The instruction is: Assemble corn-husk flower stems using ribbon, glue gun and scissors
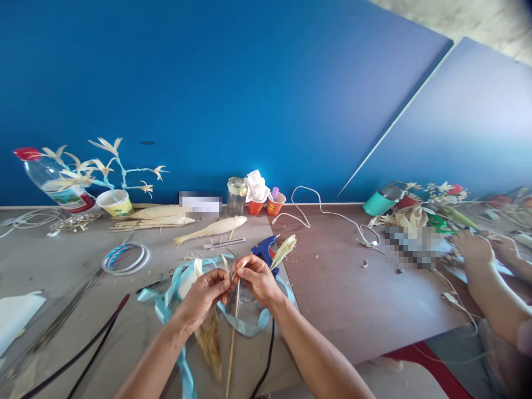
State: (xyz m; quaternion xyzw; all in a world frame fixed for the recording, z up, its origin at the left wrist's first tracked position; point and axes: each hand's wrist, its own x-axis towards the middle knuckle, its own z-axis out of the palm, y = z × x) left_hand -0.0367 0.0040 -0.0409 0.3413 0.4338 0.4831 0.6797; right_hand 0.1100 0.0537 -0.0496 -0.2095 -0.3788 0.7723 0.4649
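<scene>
Pale corn husk pieces stick up between my two hands over the near table. My left hand is closed, pinching the husk between thumb and fingers. Close beside it, my right hand is closed on a husk strip; its fingertips almost meet the left ones. A thin pale stick runs down from the fingers toward me; which hand grips it I cannot tell. Light blue ribbon lies around and under my hands. Below my left hand is a brownish dried husk.
Beyond my right hand lie a blue glue gun and a pale green husk. Husks, a ribbon roll, paper cups and a glass jar stand farther back. At the right, another person's hands work.
</scene>
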